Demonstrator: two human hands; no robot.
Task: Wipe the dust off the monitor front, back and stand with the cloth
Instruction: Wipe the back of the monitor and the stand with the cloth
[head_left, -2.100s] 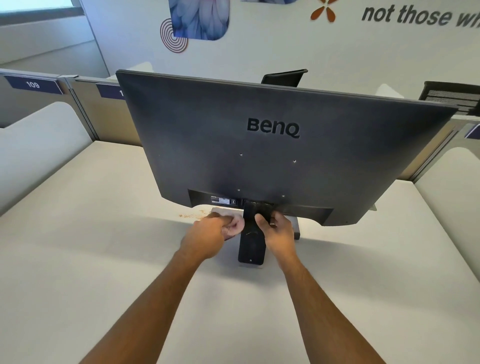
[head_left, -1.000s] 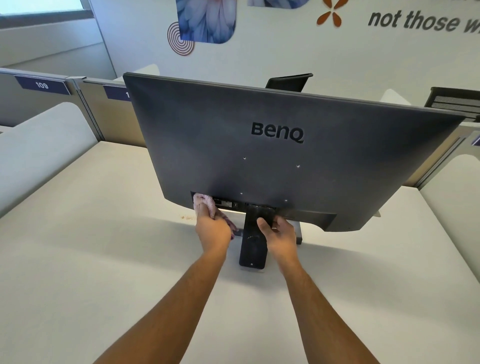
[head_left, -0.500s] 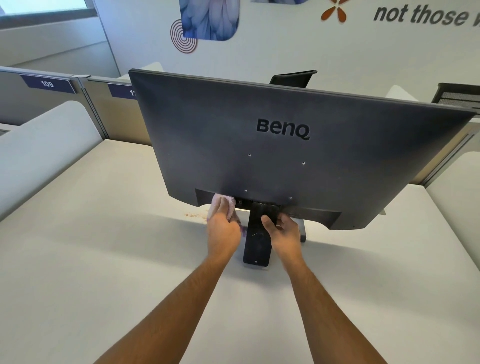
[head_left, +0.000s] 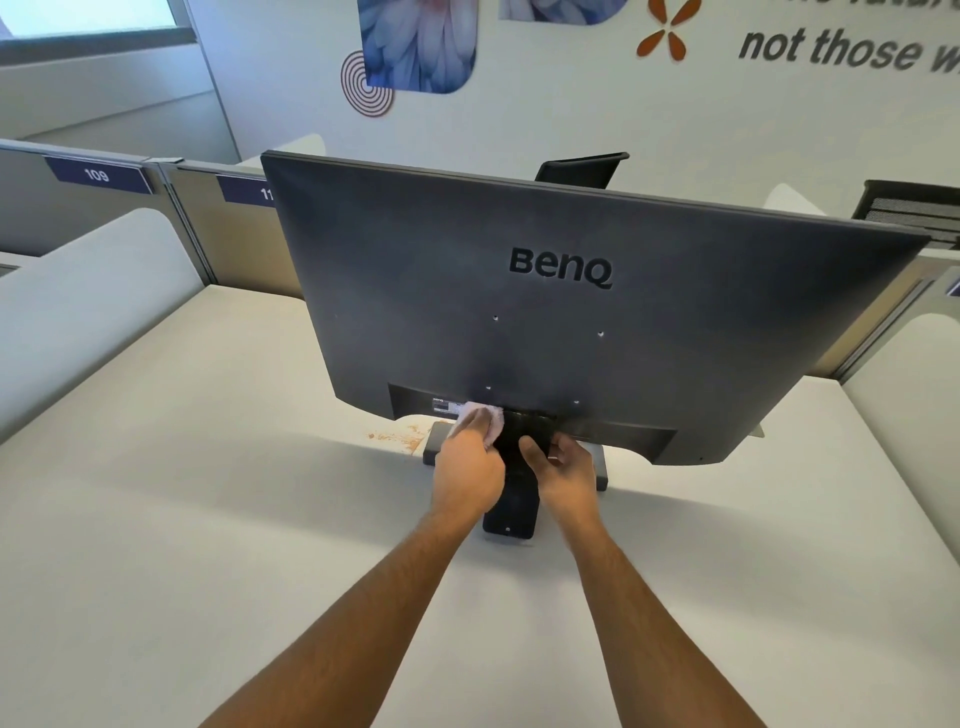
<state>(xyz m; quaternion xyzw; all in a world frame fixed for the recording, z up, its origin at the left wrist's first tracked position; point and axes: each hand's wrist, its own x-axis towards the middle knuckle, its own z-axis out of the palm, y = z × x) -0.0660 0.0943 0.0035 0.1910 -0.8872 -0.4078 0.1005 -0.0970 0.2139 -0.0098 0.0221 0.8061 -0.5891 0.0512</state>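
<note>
A dark grey BenQ monitor (head_left: 545, 312) stands on the desk with its back facing me; its screen is hidden. My left hand (head_left: 467, 470) holds a pale pink cloth (head_left: 485, 418) against the recessed port strip at the lower back, just left of the stand neck. My right hand (head_left: 566, 473) grips the black stand neck (head_left: 511, 499) from the right, thumb across its upper part. The stand base (head_left: 600, 467) shows on either side of my hands.
The white desk (head_left: 182, 519) has a patch of brown crumbs (head_left: 397, 437) left of the stand base. White rounded side panels (head_left: 88, 306) flank the desk. Grey partitions with numbered labels stand behind. Black chair backs (head_left: 582, 169) rise beyond the monitor.
My left hand has slid the cloth rightwards along the lower back strip, from the left end towards the stand neck. The right hand has stayed on the neck.
</note>
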